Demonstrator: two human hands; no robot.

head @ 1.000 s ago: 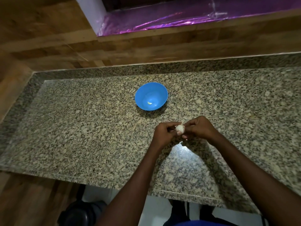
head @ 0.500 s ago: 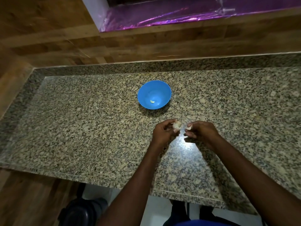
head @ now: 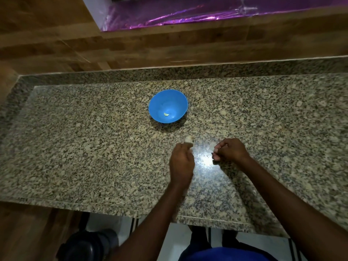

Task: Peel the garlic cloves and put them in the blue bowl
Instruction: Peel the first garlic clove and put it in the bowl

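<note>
A blue bowl [head: 168,106] stands on the granite counter with one peeled garlic clove [head: 166,114] lying in its bottom. In front of the bowl, my left hand [head: 181,162] holds the pale garlic bulb [head: 188,139] at its fingertips, low over the counter. My right hand [head: 230,150] is to the right, fingers curled and pinching a small pale clove [head: 215,148] that barely shows. The two hands are apart, with a bright glare spot on the counter between them.
The granite counter [head: 94,147] has a raised back lip and a wooden wall behind it. A shiny purple sheet [head: 188,14] lies on the ledge above. The counter's front edge runs just below my forearms, with the floor and a dark object [head: 88,245] beneath.
My hands were together on the garlic bulb; they have pulled apart. The left hand keeps the bulb and moved forward and down, the right hand moved right with a small clove.
</note>
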